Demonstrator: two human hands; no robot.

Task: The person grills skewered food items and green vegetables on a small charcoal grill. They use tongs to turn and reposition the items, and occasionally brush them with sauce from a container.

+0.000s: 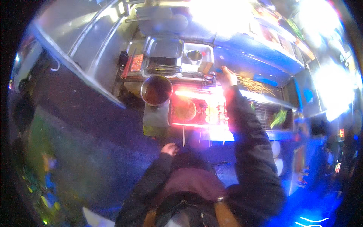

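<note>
My right hand reaches over the back of a grill and is closed on the blue handle of a basting brush. The brush's brown bristles point left, over the edge of a white tray. Below my right forearm the grill glows red under a round flat piece of food and several skewered pieces. Thin skewer sticks jut out over its front edge. My left hand hangs low in front of the grill, fingers curled; whether they hold anything is not visible.
A round metal pot of dark liquid stands left of the grill. Behind it are a tray with tongs, a metal cup and a red-handled tool. Wooden skewers and leafy greens lie to the right. Glare whitens the upper right.
</note>
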